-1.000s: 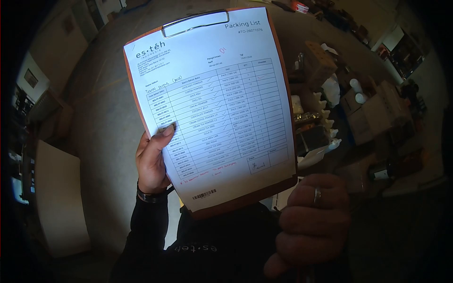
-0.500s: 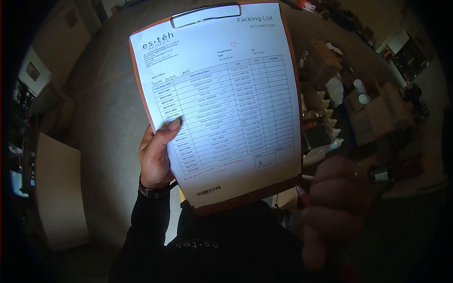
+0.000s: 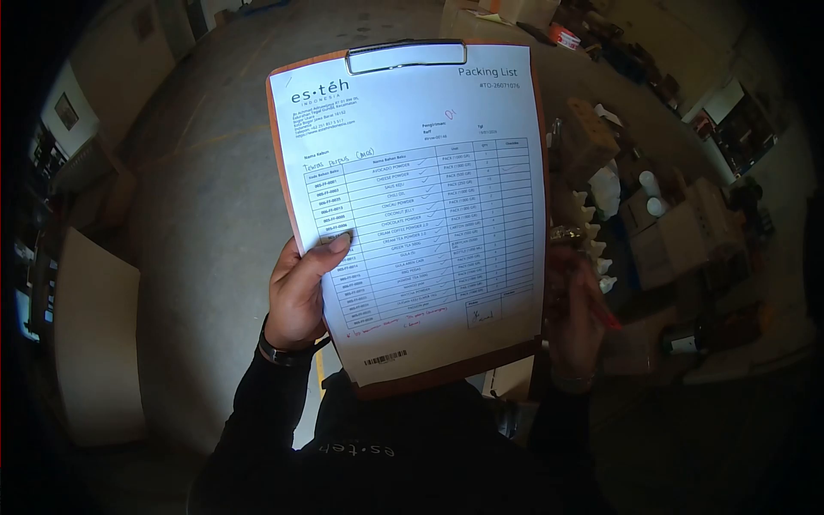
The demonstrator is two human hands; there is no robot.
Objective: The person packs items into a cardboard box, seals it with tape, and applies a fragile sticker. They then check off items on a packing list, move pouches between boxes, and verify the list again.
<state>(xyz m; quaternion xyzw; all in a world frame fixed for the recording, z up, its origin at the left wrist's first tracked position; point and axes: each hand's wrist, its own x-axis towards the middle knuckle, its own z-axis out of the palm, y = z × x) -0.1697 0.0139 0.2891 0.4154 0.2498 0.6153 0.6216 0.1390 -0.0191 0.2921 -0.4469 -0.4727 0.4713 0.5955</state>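
Observation:
A brown clipboard [image 3: 403,393] is held up in front of me, tilted slightly. Under its metal clip [image 3: 407,57] sits a printed packing list [image 3: 412,343] with a table of items, pen ticks and red handwriting near the bottom. My left hand [image 3: 300,287] grips the board's left edge, thumb on the paper and the other fingers hidden behind. At the right edge is my right hand [image 3: 573,330], dim and partly shadowed, closed around a red pen [image 3: 607,314]. Part of this hand's fingers is hard to make out in the dark.
Beyond the board at right are cardboard boxes [image 3: 682,232], white cups [image 3: 654,196] and a row of pale bottle-like items [image 3: 598,249]. A light panel [image 3: 99,343] stands at left. Concrete floor [image 3: 215,197] stretches ahead.
The clipboard and my left hand have shifted slightly right and down in view. My right hand has moved up and left to the board's right edge, and the pen has turned to point outward.

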